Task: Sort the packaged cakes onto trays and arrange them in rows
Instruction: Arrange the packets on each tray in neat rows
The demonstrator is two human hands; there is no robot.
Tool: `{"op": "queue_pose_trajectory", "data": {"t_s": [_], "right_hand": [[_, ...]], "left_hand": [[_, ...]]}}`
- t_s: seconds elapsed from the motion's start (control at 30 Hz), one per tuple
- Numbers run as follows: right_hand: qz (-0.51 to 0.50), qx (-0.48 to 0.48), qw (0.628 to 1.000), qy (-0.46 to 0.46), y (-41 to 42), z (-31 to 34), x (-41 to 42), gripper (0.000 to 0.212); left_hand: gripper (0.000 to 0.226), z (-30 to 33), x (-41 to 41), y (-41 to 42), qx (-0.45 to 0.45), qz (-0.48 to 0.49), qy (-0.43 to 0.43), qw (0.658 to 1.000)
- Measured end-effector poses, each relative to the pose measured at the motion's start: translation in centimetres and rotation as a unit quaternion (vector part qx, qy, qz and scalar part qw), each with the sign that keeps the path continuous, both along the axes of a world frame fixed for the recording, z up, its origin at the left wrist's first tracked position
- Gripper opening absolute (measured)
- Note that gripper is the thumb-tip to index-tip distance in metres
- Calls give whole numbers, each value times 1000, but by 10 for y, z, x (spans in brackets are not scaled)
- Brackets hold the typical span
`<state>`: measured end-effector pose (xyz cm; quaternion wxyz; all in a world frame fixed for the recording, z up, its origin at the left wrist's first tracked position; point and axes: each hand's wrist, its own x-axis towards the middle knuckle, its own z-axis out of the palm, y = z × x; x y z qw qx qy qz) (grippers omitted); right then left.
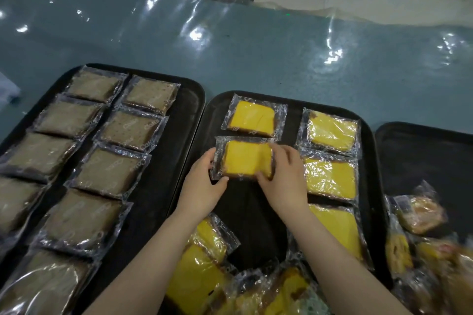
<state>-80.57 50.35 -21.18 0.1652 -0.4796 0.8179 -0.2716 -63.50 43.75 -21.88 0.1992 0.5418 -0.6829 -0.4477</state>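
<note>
A wrapped yellow cake [243, 158] lies on the middle black tray [289, 107], just below another yellow cake [253, 119] at the top of the left column. My left hand [202, 188] grips its left edge and my right hand [284, 179] grips its right side. Three yellow cakes [331, 179] fill the right column of that tray. On the left black tray [189, 100], several brown cakes [112, 171] lie in two rows.
A loose heap of yellow cakes [204, 268] lies at the near end of the middle tray. A third black tray [422, 151] at the right holds mixed wrapped pastries [422, 215]. Glossy plastic-covered blue tabletop [256, 54] stretches beyond the trays.
</note>
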Motion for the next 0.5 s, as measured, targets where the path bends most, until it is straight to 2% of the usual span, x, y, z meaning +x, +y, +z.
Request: {"op": "queue_pose_trajectory", "data": {"t_s": [0.07,0.13,0.23,0.37,0.5], "right_hand": [[78,2,993,94,8,-4,6,50],[124,10,985,117,14,-7,8,42],[126,16,983,136,14,-8,9,41],[131,44,981,136,7,-3,12,45],[137,73,977,144,14,5,16,48]], "left_hand": [[62,0,1,2,-7,-21,-4,1000],[56,2,4,3,4,-40,5,999],[50,11,8,0,14,-66,5,998],[46,30,7,-2,-29,-73,18,997],[37,43,25,7,-11,-61,44,997]]}}
